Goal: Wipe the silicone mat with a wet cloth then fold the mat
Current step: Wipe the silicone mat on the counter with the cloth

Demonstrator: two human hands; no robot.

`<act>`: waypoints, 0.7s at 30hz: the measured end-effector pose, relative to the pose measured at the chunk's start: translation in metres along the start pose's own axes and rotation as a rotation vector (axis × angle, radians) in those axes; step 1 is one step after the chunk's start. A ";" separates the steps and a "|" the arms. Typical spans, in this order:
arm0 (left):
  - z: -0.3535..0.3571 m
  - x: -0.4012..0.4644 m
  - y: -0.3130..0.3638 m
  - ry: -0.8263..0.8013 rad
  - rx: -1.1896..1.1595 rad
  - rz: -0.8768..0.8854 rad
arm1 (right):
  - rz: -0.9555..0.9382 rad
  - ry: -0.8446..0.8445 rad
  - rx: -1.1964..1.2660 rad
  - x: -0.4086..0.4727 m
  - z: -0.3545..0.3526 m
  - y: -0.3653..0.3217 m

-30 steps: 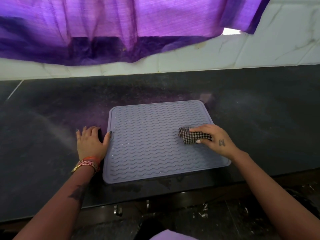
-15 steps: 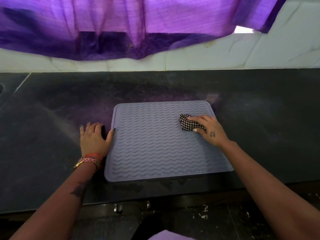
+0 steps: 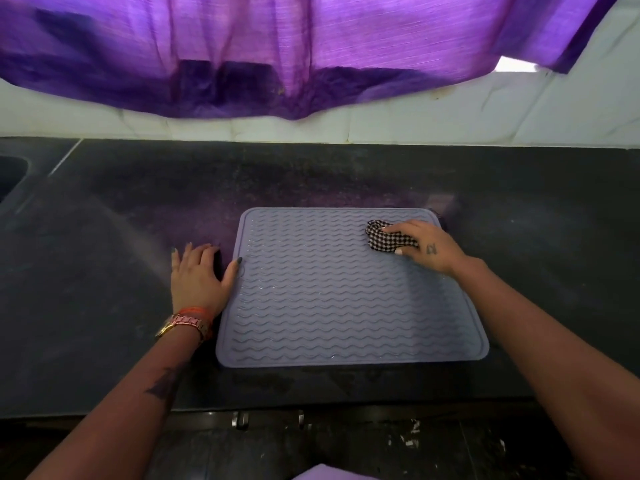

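Silicone mat (image 3: 346,292): flat on table (image 3: 104,271); right hand (image 3: 427,245) grips checked cloth (image 3: 386,237) at far right corner; left hand (image 3: 199,275) flat, thumb pinning edge; advisable: overlapping strokes along ridges.

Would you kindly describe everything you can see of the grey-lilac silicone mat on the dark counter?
The grey-lilac silicone mat is a rounded-corner rectangle with a raised rim and rows of wavy ridges. It lies flat and unfolded on the dark stone counter, near its front edge. The right hand presses a crumpled black-and-white checked cloth onto its far right corner. The left hand rests flat on the counter, its thumb touching the mat's left rim.
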State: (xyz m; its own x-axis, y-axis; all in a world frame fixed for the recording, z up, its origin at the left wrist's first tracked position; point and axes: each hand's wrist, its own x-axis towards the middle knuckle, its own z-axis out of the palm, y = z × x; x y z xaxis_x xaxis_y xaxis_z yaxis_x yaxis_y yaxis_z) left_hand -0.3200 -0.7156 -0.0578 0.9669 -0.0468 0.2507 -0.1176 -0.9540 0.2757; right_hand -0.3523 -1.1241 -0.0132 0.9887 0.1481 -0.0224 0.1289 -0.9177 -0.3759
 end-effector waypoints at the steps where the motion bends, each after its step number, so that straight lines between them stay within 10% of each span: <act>1: 0.000 0.000 0.000 0.000 -0.002 0.001 | -0.004 -0.010 0.028 0.004 -0.006 0.003; 21: 0.001 0.001 -0.001 0.000 0.017 0.002 | 0.101 0.006 -0.209 0.053 -0.004 0.016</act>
State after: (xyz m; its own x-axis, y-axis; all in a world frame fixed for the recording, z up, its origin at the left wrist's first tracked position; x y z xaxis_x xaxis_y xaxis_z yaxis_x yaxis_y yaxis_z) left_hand -0.3186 -0.7156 -0.0591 0.9667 -0.0490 0.2510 -0.1160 -0.9588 0.2594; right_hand -0.2978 -1.1327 -0.0168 0.9978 0.0499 -0.0441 0.0416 -0.9842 -0.1723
